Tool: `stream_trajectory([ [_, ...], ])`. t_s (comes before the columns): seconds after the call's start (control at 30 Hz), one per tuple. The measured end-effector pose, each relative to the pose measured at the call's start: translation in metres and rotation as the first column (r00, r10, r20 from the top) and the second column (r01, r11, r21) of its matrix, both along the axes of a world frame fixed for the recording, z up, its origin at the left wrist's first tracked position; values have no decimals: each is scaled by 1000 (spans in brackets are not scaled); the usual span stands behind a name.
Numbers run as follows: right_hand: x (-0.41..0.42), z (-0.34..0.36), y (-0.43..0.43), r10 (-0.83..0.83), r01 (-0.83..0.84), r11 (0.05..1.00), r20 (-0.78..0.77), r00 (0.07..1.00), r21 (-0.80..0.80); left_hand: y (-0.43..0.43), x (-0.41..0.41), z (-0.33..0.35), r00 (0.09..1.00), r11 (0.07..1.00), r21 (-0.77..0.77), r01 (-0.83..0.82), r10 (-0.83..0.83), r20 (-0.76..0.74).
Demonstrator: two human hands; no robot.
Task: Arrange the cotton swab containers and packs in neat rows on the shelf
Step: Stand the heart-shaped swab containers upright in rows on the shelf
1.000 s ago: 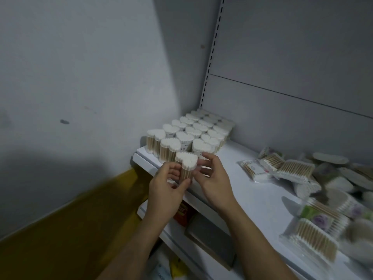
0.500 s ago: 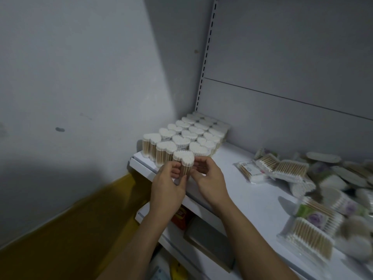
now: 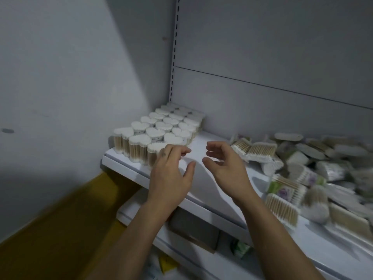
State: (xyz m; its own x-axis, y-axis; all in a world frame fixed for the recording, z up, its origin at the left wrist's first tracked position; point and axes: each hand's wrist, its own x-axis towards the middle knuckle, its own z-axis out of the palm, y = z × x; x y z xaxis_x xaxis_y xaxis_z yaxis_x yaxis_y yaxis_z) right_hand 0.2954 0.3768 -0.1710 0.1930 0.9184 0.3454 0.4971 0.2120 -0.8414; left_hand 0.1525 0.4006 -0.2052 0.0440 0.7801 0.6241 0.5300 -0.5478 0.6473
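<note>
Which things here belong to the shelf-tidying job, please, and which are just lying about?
Job: heart containers, standing in rows; loose packs, heaped on the right; shelf.
Lying about: dark box, green packet, yellow item, all below the shelf.

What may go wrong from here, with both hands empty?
The frontmost clear heart-shaped swab container stands near the front edge of the white shelf, beside the left hand; a bump might knock it off. The loose pile of plastic swab packs lies by the right hand; a reach might push packs off.
</note>
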Motion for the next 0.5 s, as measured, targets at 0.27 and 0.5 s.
stream_trajectory([
  [0.27, 71, 16, -40, -210, 210, 978, 193, 958, 19, 7, 73, 4, 935, 959, -68, 276, -284, -212],
  [0.5, 120, 27, -69, -277, 373, 925, 549, 789, -70, 36, 117, -1, 837, 945, -250, 211, -307, -453],
])
